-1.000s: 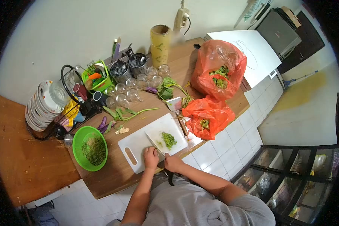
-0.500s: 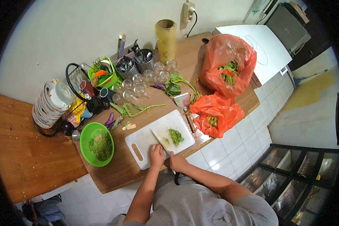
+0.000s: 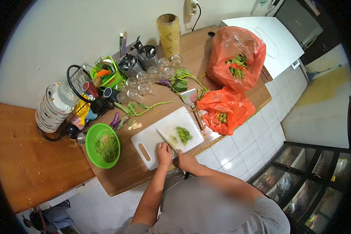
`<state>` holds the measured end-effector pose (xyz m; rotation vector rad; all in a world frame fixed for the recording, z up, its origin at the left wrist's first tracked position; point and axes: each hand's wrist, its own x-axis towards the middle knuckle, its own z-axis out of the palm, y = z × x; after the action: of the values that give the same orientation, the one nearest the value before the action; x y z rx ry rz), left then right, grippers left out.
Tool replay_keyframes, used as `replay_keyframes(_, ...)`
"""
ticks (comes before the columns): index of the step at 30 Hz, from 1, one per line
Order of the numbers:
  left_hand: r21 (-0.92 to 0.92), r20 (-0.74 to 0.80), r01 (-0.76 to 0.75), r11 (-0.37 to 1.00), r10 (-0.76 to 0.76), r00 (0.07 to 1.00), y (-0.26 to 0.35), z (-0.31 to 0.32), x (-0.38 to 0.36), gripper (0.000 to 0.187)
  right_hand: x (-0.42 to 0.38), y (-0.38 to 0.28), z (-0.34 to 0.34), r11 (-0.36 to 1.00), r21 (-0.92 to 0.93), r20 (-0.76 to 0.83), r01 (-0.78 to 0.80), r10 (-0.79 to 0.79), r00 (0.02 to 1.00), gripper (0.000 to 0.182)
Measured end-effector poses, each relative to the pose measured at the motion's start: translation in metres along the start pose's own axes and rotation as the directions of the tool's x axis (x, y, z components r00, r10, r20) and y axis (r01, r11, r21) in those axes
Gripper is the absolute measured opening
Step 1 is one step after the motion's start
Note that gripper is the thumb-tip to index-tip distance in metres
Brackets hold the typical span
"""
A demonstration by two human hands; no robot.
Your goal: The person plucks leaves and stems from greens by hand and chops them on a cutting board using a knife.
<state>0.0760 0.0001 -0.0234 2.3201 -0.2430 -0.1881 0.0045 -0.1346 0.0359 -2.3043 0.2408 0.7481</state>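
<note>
Grn basket (image 3: 90,150); wht board (image 3: 144,136); red-orange bags (image 3: 232,107); flowered plates (image 3: 50,102).

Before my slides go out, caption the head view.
Right hand gripping a knife beside chopped greens on a white cutting board, left hand nearby.

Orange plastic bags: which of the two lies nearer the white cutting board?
The smaller bag, close to the cutting board; the larger bag sits farther back, toward the wall.

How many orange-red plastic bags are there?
2: a large bag at the far right of the table, and a smaller bag in front of it, right of the cutting board.
</note>
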Motion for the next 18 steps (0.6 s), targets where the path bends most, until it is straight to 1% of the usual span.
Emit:
replay_keyframes(1, -0.001, 0.004, -0.003, 1.0, 0.003, 1.0, 0.001, 0.0, 0.001, 0.007, -0.001, -0.001, -0.001, 1.0, 0.002, -0.002, -0.004, 0.004, 1.0, 0.028)
replay_keyframes(3, 0.021, -0.04, -0.051, 0.998, 0.052, 0.998, 0.001, 0.0, 0.0, 0.004, -0.003, -0.003, -0.003, 0.999, 0.045, -0.01, -0.015, 0.015, 1.0, 0.027)
replay_keyframes(6, 0.02, -0.04, -0.088, 0.996, 0.089, 0.995, -0.006, 0.002, 0.0, 0.005, -0.004, -0.004, -0.004, 0.999, 0.045, -0.016, -0.012, 0.012, 1.0, 0.026)
replay_keyframes(10, -0.003, -0.037, -0.091, 0.996, 0.091, 0.995, -0.01, 0.004, 0.001, 0.005, -0.003, -0.005, -0.007, 0.999, 0.048, -0.014, -0.016, 0.017, 1.0, 0.025)
replay_keyframes(13, 0.02, -0.046, -0.097, 0.995, 0.098, 0.994, -0.008, 0.002, 0.0, 0.006, -0.001, -0.004, -0.007, 0.998, 0.058, 0.007, -0.021, 0.021, 1.0, 0.025)
replay_keyframes(15, -0.038, -0.001, -0.05, 0.998, 0.05, 0.999, -0.008, -0.001, 0.0, 0.006, 0.003, -0.006, -0.005, 0.999, 0.052, -0.009, -0.01, 0.011, 1.0, 0.025)
replay_keyframes(18, 0.006, 0.01, -0.081, 0.997, 0.081, 0.997, -0.01, -0.002, 0.002, 0.007, 0.01, -0.011, -0.007, 1.0, 0.003, 0.0, -0.031, 0.031, 1.0, 0.026)
